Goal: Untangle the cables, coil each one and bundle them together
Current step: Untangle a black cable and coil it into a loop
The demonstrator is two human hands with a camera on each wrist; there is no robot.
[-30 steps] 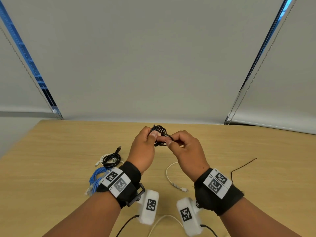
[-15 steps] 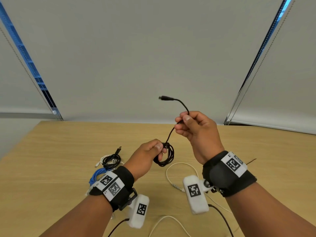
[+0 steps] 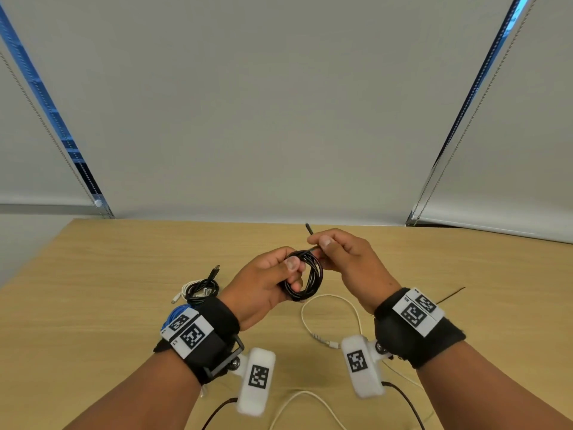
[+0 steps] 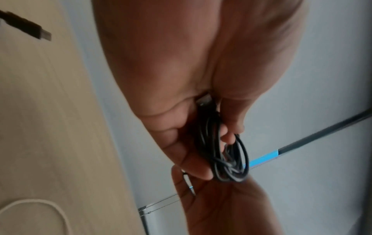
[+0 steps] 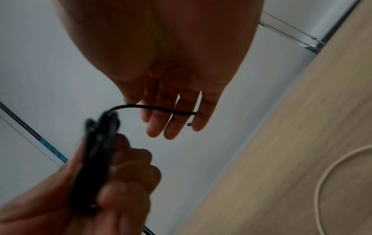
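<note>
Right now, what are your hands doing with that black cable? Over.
Left hand holds black coil. Right hand pinches its free end. White cable loose on table. Nothing blocking.

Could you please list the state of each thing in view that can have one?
black cable: coiled, held above the table.
left hand: grips the coil.
right hand: pinches the coil's free end.
white cable: loose, uncoiled on the table.
cable bundle: coiled, lying on the table.

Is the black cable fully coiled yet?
Not quite: the left hand grips the black cable coil, but the right hand pinches a loose tail.
</note>
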